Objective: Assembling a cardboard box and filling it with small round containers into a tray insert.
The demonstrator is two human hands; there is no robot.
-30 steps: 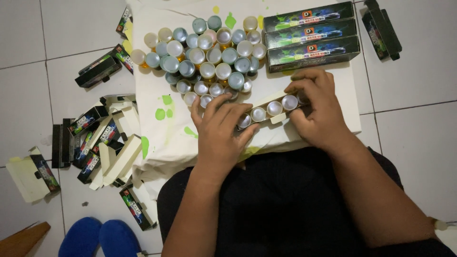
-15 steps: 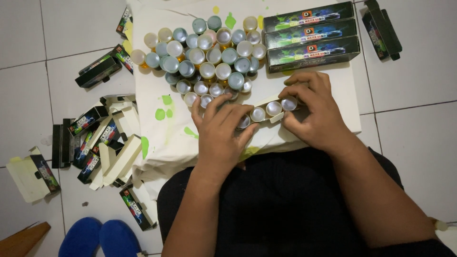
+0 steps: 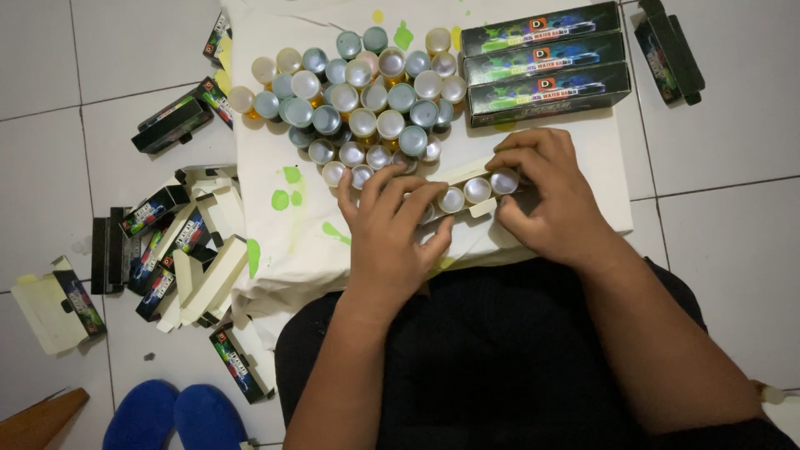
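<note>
Both of my hands grip a long open carton (image 3: 467, 173) that lies on a white cloth (image 3: 275, 242). A row of small capped bottles (image 3: 477, 191) shows inside it. My left hand (image 3: 390, 229) covers the carton's left end, fingers spread over it. My right hand (image 3: 546, 193) wraps the right end, fingertips on the last bottle. Just beyond my hands stands a cluster of several small bottles (image 3: 367, 104) with pale and teal caps.
Three closed dark cartons (image 3: 546, 62) lie stacked at the cloth's far right, another (image 3: 669, 52) on the tiles beyond. Several opened and flattened cartons (image 3: 171, 242) litter the floor at left. Blue slippers (image 3: 171, 417) sit at bottom left. My dark-clothed lap (image 3: 500, 367) fills the foreground.
My right hand's fingers have shifted slightly over the carton's right end. The carton and bottles stay where they were.
</note>
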